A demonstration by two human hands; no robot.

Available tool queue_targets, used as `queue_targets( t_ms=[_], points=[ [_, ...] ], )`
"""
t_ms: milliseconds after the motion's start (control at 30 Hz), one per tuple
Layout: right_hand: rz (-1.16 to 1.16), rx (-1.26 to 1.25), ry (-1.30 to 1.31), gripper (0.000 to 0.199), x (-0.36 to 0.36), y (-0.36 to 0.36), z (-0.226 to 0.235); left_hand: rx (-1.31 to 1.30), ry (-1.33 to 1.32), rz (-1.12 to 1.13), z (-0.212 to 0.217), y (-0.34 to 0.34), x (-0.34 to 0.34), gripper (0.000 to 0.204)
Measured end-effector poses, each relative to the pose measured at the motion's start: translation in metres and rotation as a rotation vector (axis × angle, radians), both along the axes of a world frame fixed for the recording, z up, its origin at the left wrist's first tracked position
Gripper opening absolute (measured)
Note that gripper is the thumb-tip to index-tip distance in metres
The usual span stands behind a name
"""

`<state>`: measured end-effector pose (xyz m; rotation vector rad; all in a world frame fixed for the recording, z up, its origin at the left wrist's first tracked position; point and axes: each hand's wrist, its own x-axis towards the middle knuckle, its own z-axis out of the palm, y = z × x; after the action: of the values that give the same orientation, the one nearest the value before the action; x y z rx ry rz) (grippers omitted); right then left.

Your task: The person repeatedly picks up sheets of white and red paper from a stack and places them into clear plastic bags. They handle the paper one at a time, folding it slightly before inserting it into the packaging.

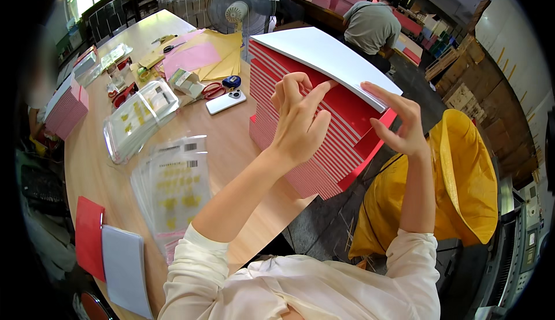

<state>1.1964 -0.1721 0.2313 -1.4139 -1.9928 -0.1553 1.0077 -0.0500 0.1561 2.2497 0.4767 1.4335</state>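
Note:
A tall stack of red and white booklets [289,141] stands at the table's right edge, its layers slightly uneven. White sheets [329,54] lie on top, with a red cover showing beneath their near edge. My left hand [302,115] is in front of the stack; its index finger reaches the near edge of the white sheets, the thumb is apart and the other fingers are curled. At the right corner of the sheets is my right hand [402,121], thumb and fingers spread, fingertips at the white edge. Neither hand visibly grips anything.
On the table [243,175] lie clear printed plastic bags [173,187], a bundle of bags [141,115], a white phone [226,101], red scissors [213,90] and a blue tape measure [232,81]. A yellow sack [457,175] stands right. Beyond are a fan [237,12] and a seated person [373,26].

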Motion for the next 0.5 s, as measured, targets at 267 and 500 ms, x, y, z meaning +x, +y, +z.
queue_targets(
  t_ms=[267,500],
  points=[
    [-0.15,0.329,-0.179,0.052,0.005,0.019,0.007,0.1,-0.144,0.058,0.01,0.003,0.003,0.057],
    [-0.023,0.709,0.054,0.027,-0.069,0.003,0.062,0.115,-0.365,0.449,0.03,0.093,-0.094,0.113]
  ],
)
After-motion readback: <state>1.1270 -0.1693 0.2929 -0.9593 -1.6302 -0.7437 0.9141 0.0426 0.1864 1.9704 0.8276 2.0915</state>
